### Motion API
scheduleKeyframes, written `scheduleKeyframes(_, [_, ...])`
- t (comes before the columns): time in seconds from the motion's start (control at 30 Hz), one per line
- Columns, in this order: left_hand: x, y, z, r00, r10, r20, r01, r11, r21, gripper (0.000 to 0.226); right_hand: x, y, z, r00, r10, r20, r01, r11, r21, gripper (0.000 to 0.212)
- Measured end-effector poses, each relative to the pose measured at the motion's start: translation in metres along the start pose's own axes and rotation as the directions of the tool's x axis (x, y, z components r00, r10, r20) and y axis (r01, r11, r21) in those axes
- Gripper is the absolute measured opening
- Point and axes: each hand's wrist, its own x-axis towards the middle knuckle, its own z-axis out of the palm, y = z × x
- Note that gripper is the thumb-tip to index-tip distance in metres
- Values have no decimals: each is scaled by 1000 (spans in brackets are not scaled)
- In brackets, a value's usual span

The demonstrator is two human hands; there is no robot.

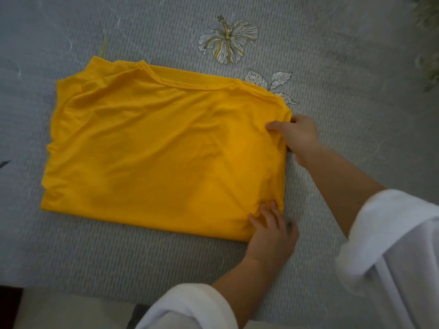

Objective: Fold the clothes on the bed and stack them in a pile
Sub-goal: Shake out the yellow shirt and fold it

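Head: hands (273, 236) (298, 136) at yellow shirt (154, 148) edge

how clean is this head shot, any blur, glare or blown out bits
Head view: soft, even light, no glare on the yellow shirt, only a faint shadow under the right hand; head view: the left hand is slightly blurred and the bedsheet smears towards the top right corner; head view: the white sleeve at right is nearly blown out.

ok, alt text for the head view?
A partly folded yellow T-shirt lies on a grey floral bedsheet, collar away. The right hand grips its right edge, thumb on top; the left hand rests fingers on the near right corner.
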Motion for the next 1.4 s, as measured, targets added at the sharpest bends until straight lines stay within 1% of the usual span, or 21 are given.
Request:
scheduleKeyframes(0.03, [1, 0, -5, 997, -78, -11, 78, 997, 2, 62, -1, -5, 2, 1000, 14, -5, -14, 1000, 9, 44])
scheduleKeyframes(0.1, [1, 5, -2, 996, -66, -66, 69, 996, 50, 79, -1, -15, 4, 999, 42, -25, -41, 998, 48, 50])
scheduleKeyframes(0.13, [0, 8, 2, 999, -33, -30, 33, 999, 10, 66, -1, -19, 5, 998, 47, -35, -45, 996, 71, 49])
scheduleKeyframes(0.2, [-8, -6, -6, 995, -19, -101, -3, 977, -212, 18, -3, -26, 6, 998, 44, -41, -41, 995, 87, 36])
scheduleKeyframes(0.23, [-16, -22, -8, 987, -40, -156, -13, 947, -322, 5, -4, -30, 8, 998, 40, -41, -37, 996, 83, 30])
scheduleKeyframes(0.27, [-22, -34, -6, 972, -102, -210, -12, 876, -482, 6, -6, -34, 9, 998, 34, -44, -31, 996, 82, 26])
scheduleKeyframes(0.3, [-28, -45, 0, 965, -157, -209, -26, 739, -673, 9, -8, -37, 11, 999, 22, -47, -18, 996, 84, 29])
scheduleKeyframes(0.33, [-37, -60, 3, 967, -190, -171, -48, 524, -850, 15, -10, -41, 14, 999, 6, -47, -2, 996, 87, 32])
scheduleKeyframes(0.4, [-57, -93, 10, 923, -373, -97, -52, 129, -990, 22, -14, -50, 24, 998, -38, -41, 42, 995, 93, 30])
scheduleKeyframes(0.5, [-91, -144, 28, 828, -554, 88, -128, -339, -932, 22, -23, -68, 49, 997, -68, -32, 73, 985, 155, 30])
scheduleKeyframes(0.53, [-102, -159, 35, 814, -559, 156, -141, -451, -881, 24, -27, -75, 60, 996, -83, -29, 86, 981, 175, 28])
scheduleKeyframes(0.6, [-124, -190, 53, 780, -568, 263, -139, -567, -812, 35, -35, -93, 88, 994, -110, -13, 111, 976, 190, 23])
scheduleKeyframes(0.67, [-141, -213, 69, 753, -575, 319, -150, -622, -768, 44, -44, -111, 112, 991, -134, -2, 132, 971, 198, 24])
scheduleKeyframes(0.8, [-181, -251, 101, 705, -590, 394, -216, -707, -673, 36, -68, -146, 179, 966, -250, 58, 239, 959, 150, 40])
scheduleKeyframes(0.93, [-206, -272, 124, 654, -595, 467, -364, -789, -495, 38, -87, -177, 239, 938, -321, 131, 297, 939, 174, 32])
scheduleKeyframes(1.0, [-214, -279, 131, 588, -620, 519, -439, -784, -440, 33, -94, -185, 260, 922, -299, 244, 240, 940, 242, 35])
scheduleKeyframes(1.07, [-219, -283, 140, 496, -624, 603, -459, -778, -428, 28, -96, -181, 271, 905, -277, 323, 219, 954, 204, 39])
scheduleKeyframes(1.13, [-223, -284, 145, 423, -603, 677, -446, -789, -423, 26, -96, -164, 269, 912, -302, 277, 297, 953, 60, 34])
scheduleKeyframes(1.23, [-225, -279, 149, 374, -595, 711, -393, -797, -460, 21, -94, -125, 248, 910, -403, 98, 413, 899, -145, 29])
scheduleKeyframes(1.33, [-223, -273, 146, 453, -573, 682, -329, -819, -470, 11, -91, -78, 222, 902, -411, -130, 366, 890, -271, 41])
scheduleKeyframes(1.4, [-216, -269, 142, 523, -550, 652, -282, -833, -476, 17, -92, -51, 210, 931, -288, -225, 225, 937, -269, 46])
